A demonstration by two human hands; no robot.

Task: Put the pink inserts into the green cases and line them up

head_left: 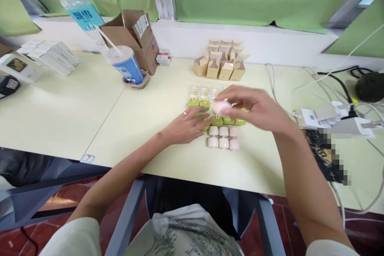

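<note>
My right hand (pixel 250 106) holds a small pale pink rounded case (pixel 222 107) just above the group on the table, its outline slightly blurred. My left hand (pixel 188 125) lies palm down with fingers stretched over several green rounded cases (pixel 205 104), some hidden beneath them. Closer to me, two short rows of pale pink cases (pixel 223 143) sit side by side. Behind the green ones stand clear plastic pieces with yellow centres (pixel 206 90), partly covered by my right hand.
Open tan cartons (pixel 223 68) stand in rows against the wall. A blue cup with a straw (pixel 129 70), a large bottle (pixel 81 12) and a cardboard box (pixel 147 44) are at left. Power strips (pixel 354 126) and cables lie at right.
</note>
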